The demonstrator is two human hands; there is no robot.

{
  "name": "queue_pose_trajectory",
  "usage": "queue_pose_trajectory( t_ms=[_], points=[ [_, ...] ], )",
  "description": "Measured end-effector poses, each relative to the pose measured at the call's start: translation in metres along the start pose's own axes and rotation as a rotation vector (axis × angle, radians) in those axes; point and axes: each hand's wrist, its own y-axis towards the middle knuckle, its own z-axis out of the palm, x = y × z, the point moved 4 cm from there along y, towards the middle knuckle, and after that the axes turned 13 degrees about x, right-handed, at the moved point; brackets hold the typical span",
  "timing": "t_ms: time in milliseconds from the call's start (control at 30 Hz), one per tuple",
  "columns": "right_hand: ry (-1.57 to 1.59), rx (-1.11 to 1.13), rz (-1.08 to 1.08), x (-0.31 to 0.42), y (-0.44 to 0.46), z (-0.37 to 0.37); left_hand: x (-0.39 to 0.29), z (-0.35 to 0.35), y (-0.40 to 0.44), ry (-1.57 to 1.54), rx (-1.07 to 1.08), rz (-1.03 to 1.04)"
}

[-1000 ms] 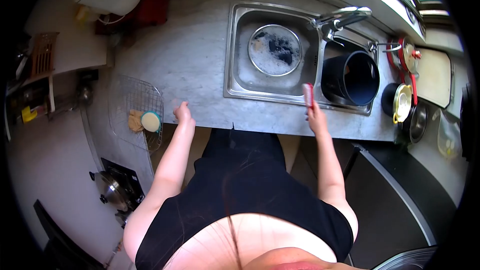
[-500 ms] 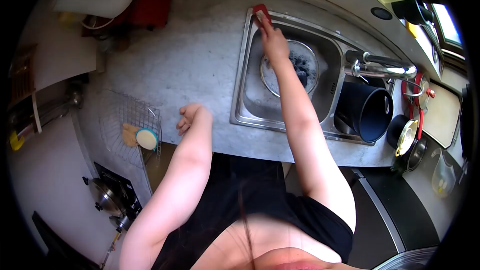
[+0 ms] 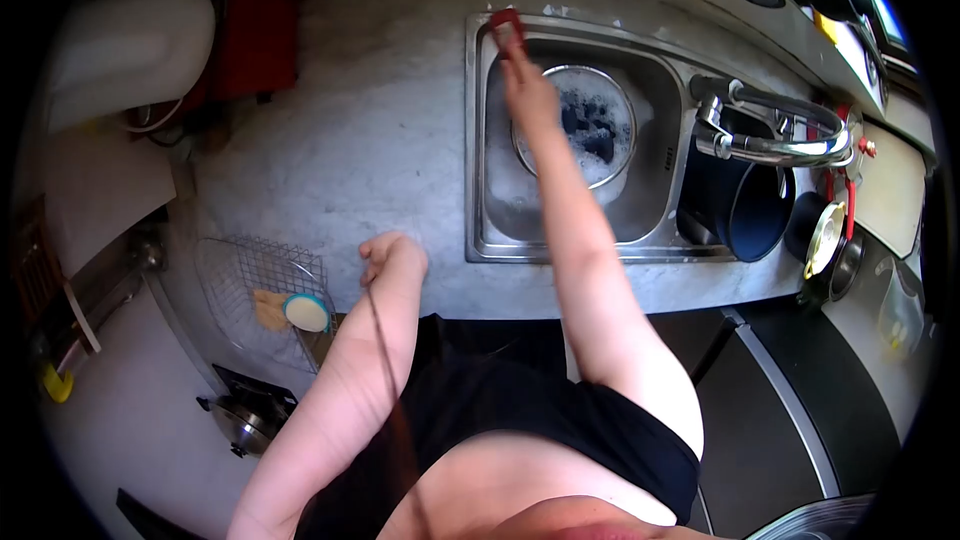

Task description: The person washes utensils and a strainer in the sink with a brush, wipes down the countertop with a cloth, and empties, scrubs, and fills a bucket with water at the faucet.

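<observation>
My right hand (image 3: pixel 530 95) reaches across the sink (image 3: pixel 655 190) to its far left corner. Its fingers are closed on a small red sponge-like scrubber (image 3: pixel 507 28) with a pale patch, which lies against the sink's rim. Below the forearm, a round metal-rimmed bowl (image 3: pixel 632 125) sits in the basin, holding suds and dark shapes I cannot make out. My left hand (image 3: pixel 395 255) is at the counter's front edge, left of the sink, palm side partly hidden. Its fingers are loosely bent, with nothing seen in them.
Right of the basin stands a large dark blue pot (image 3: pixel 755 215) under the curved faucet (image 3: pixel 790 145). A wire rack (image 3: pixel 265 265) with a round teal-edged brush or sponge (image 3: pixel 306 313) is at left. A red appliance (image 3: pixel 265 40) stands at the back left.
The view has shifted a little. My right hand has slid the red scrubber slightly to the right along the sink's far rim. My left hand stays at the counter edge, fingers a bit more bent.
</observation>
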Motion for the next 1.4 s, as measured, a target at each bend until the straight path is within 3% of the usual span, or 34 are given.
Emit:
queue_pose_trajectory(
  t_ms=[33,67,100,133,200,233,333,400,467,567,600,667,700,767,867,967,1067,1100,1200,1267,1333,1367,1400],
  points=[
    [0.047,-0.081,-0.031,-0.023,-0.004,-0.019,0.0,0.006,0.011,0.086,-0.041,-0.02],
    [0.073,-0.046,0.185,-0.043,-0.013,-0.046,0.0,0.012,0.021,0.155,-0.075,-0.041],
    [0.073,-0.26,0.141,-0.087,-0.012,-0.05,0.0,0.015,0.026,0.163,-0.099,-0.038],
    [0.293,-0.398,0.202,-0.097,-0.015,-0.063,-0.002,0.021,0.031,0.122,-0.131,-0.033],
    [0.513,-0.519,0.14,-0.058,-0.012,-0.057,-0.002,0.036,0.049,0.02,-0.224,-0.003],
    [0.544,-0.304,0.297,-0.027,-0.017,-0.049,-0.002,0.036,0.045,0.021,-0.224,0.006],
    [0.209,-0.087,-0.085,0.011,-0.01,0.017,-0.007,0.055,0.056,0.183,-0.207,0.036],
    [0.054,-0.07,-0.041,-0.009,-0.006,0.001,-0.013,0.061,0.064,0.19,-0.174,0.015],
    [0.083,-0.167,0.087,-0.047,-0.013,-0.026,-0.013,0.038,0.042,0.068,-0.098,-0.004],
    [0.441,-0.578,0.162,-0.075,-0.02,-0.038,-0.009,0.011,0.01,-0.118,0.017,-0.04],
    [0.592,-0.632,0.094,-0.053,-0.019,-0.034,-0.008,0.011,0.014,0.02,0.002,-0.028],
    [0.329,-0.1,0.281,-0.016,-0.019,0.004,-0.01,0.023,0.012,0.29,-0.01,-0.004],
    [0.289,-0.11,0.166,-0.01,-0.02,0.008,-0.018,0.026,0.009,1.002,0.018,0.051],
    [0.211,-0.128,-0.063,-0.003,-0.02,0.019,-0.019,0.026,0.0,1.768,0.057,0.082],
    [0.145,-0.215,0.042,-0.05,-0.024,-0.006,-0.013,0.016,-0.016,2.226,0.119,0.068],
    [0.549,-0.455,0.15,-0.066,-0.029,-0.021,-0.012,0.004,-0.022,2.366,0.137,0.032],
    [0.547,-0.302,0.165,-0.036,-0.025,0.017,-0.013,0.014,-0.012,2.353,0.129,0.057],
    [0.373,-0.115,0.113,-0.02,-0.026,0.026,-0.012,0.02,-0.003,2.326,0.099,0.023],
    [0.21,-0.018,0.178,-0.037,-0.026,-0.013,-0.012,0.035,0.021,2.061,0.043,-0.098],
    [0.551,-0.315,0.192,-0.069,-0.031,-0.02,-0.012,0.038,0.027,1.77,0.058,-0.156],
    [0.751,-0.497,0.055,-0.051,-0.022,-0.005,-0.021,0.003,-0.026,2.158,0.099,0.206],
    [0.771,-0.364,0.146,-0.032,-0.027,0.002,-0.02,-0.005,-0.035,2.259,0.105,0.282],
    [0.413,-0.046,0.253,-0.015,-0.03,0.015,-0.018,-0.012,-0.044,2.359,0.102,0.366]
  ],
)
